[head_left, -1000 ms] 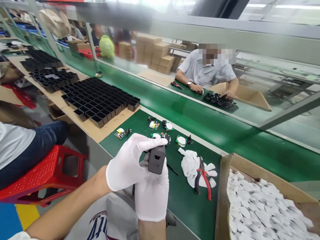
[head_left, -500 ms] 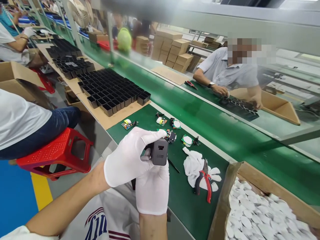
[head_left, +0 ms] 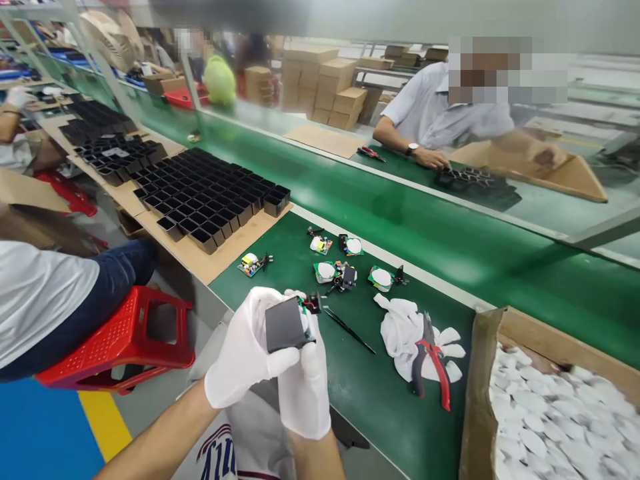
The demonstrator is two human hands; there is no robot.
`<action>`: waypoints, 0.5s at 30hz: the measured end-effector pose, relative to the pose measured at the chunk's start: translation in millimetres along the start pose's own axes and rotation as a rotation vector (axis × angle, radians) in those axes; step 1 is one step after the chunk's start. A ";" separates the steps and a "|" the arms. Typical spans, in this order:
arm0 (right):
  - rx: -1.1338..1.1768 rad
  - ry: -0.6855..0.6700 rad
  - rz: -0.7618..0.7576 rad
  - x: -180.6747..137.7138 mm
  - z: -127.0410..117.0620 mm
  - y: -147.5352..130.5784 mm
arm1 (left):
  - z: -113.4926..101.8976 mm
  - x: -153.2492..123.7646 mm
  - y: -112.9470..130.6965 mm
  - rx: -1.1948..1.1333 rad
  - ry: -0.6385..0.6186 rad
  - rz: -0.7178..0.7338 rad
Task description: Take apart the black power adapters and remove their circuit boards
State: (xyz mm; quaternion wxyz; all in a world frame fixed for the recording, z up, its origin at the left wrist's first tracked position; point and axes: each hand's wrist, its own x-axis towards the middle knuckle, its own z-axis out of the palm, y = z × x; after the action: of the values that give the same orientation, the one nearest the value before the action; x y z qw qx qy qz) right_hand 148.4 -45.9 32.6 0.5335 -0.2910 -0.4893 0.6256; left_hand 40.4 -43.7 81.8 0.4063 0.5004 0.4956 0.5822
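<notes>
Both hands wear white gloves and meet in front of me over the bench edge. My left hand point(head_left: 240, 353) wraps round a black plastic charger housing point(head_left: 286, 325), thumb along its lower side. From the housing's right end a green circuit board point(head_left: 303, 308) partly sticks out, with a black plug piece point(head_left: 313, 303) and a red wire. My right hand point(head_left: 306, 383) closes round that end and the board; some of its fingers are hidden behind. Black tweezers point(head_left: 350, 330) lie just right of my hands. Beyond them lie several circuit boards with white round pads point(head_left: 382, 278).
Red-handled cutters point(head_left: 433, 363) rest on a spare white glove point(head_left: 397, 327). At right stands a carton point(head_left: 480, 393) of white pads. Rows of black housings point(head_left: 210, 193) cover cardboard at left. A co-worker point(head_left: 440, 127) works across the green conveyor. A red stool point(head_left: 125, 340) stands left.
The housing has turned from its slotted end facing me to its broad side, with the board's end showing at right. My view has shifted slightly; the tweezers show more fully.
</notes>
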 end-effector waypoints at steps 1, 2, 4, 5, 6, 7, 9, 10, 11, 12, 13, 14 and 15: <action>0.065 0.016 0.026 3.8 -2.1 1.0 | -1.7 2.4 -4.9 -0.022 -0.029 -0.026; 0.130 0.023 0.059 6.9 -4.0 2.1 | -3.8 5.4 -9.4 -0.038 -0.053 -0.045; 0.206 0.031 0.120 11.4 -6.9 5.0 | -8.7 12.7 -16.7 -0.037 -0.083 -0.066; 0.201 0.052 0.131 13.0 -8.1 6.4 | -11.3 16.6 -19.5 -0.019 -0.090 -0.072; 0.177 0.089 0.125 14.2 -9.3 7.6 | -14.2 20.4 -21.6 0.005 -0.095 -0.074; 0.135 0.131 0.107 15.2 -10.7 8.5 | -17.4 23.9 -23.1 0.032 -0.103 -0.074; 0.020 0.202 0.054 16.3 -14.2 9.0 | -24.9 29.6 -24.1 0.082 -0.143 -0.061; -0.035 0.214 0.030 16.4 -16.1 8.7 | -29.5 31.7 -23.7 0.106 -0.176 -0.052; -0.079 0.213 0.009 16.4 -17.9 8.3 | -34.6 33.5 -22.8 0.130 -0.215 -0.041; -0.106 0.202 -0.008 16.3 -19.4 7.8 | -40.1 34.9 -21.6 0.154 -0.256 -0.029; -0.122 0.188 -0.026 16.3 -20.5 7.4 | -45.9 36.3 -20.3 0.182 -0.297 -0.019; -0.132 0.172 -0.038 16.5 -21.2 7.2 | -51.7 37.5 -19.2 0.209 -0.334 -0.010; -0.141 0.151 -0.045 17.0 -21.5 7.3 | -57.5 38.7 -18.4 0.235 -0.366 0.001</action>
State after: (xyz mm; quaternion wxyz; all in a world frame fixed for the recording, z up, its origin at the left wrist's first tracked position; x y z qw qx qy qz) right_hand 160.1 -22.9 21.0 0.5611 -0.3631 -0.4970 0.5535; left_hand -23.2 -12.7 70.2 0.4280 0.6421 0.4778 0.4198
